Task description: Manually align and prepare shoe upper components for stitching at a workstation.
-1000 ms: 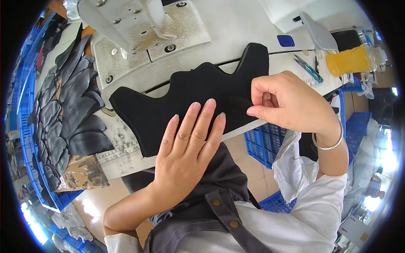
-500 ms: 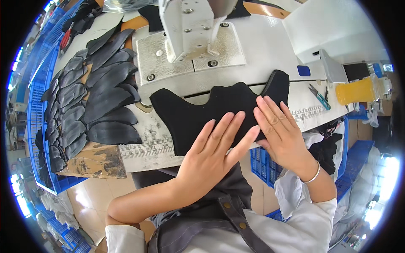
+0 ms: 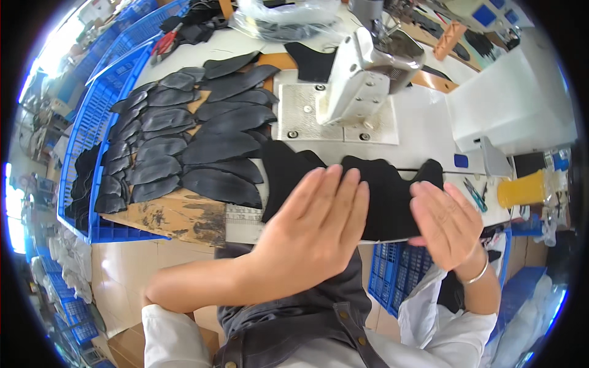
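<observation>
A black, soft-looking sheet piece with a wavy far edge (image 3: 386,208) lies across the front of the white machine bed. My left hand (image 3: 313,227) rests over its left-middle part, with fingers straight, close together and pointing away from me. At the right end of the sheet, my right hand (image 3: 448,224) lies with its fingers stretched out and slightly blurred. Neither hand grips anything. Just beyond the sheet stands the white sewing machine head (image 3: 362,80). Overlapping dark grey leaf-shaped pieces (image 3: 227,147) cover the surface to the left.
Brown board (image 3: 178,218) shows under the leaf-shaped pieces, beside a blue crate (image 3: 92,165). Green-handled snips (image 3: 475,195) and a yellow container (image 3: 521,189) are at the right. A clear plastic bag (image 3: 282,21) sits at the back; another blue crate (image 3: 399,270) stands below.
The view has swung left, so everything appears further right. Against the bed, the black sheet has shifted left toward the leaf-shaped pieces. My left hand now reaches further over it.
</observation>
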Demonstrator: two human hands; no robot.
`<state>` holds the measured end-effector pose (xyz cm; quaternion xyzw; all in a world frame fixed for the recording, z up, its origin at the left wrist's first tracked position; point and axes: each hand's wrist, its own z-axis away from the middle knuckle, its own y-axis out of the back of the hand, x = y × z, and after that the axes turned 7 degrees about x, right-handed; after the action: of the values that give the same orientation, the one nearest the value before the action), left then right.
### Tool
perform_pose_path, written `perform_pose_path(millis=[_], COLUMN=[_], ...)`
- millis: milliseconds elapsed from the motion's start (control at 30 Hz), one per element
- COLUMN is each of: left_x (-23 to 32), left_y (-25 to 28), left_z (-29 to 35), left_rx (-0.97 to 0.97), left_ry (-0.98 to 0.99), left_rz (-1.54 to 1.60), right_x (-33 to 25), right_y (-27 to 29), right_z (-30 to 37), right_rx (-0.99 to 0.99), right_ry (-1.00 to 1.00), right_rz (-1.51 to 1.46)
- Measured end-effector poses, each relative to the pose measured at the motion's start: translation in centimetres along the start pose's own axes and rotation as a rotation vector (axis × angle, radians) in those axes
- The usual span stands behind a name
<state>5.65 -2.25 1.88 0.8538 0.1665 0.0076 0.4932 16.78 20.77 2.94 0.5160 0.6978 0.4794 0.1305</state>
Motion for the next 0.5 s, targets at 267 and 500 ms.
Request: perform_pose_path(millis=[267,500], left_x=[-12.8,-17.2], left_y=[3.7,-13.0], left_z=[-0.1,-11.4], left_rx=[0.124,0.219], left_ry=[0.387,0.136], left_rz=[-0.397,-0.139], right_x=[-2.0,-2.8], right_y=[-3.9,-5.5], right_z=[2.0,1.5], right_rx=[0.008,0.029], right_ry=[-0.341,-0.45], right_rz=[-0.252,-0.397])
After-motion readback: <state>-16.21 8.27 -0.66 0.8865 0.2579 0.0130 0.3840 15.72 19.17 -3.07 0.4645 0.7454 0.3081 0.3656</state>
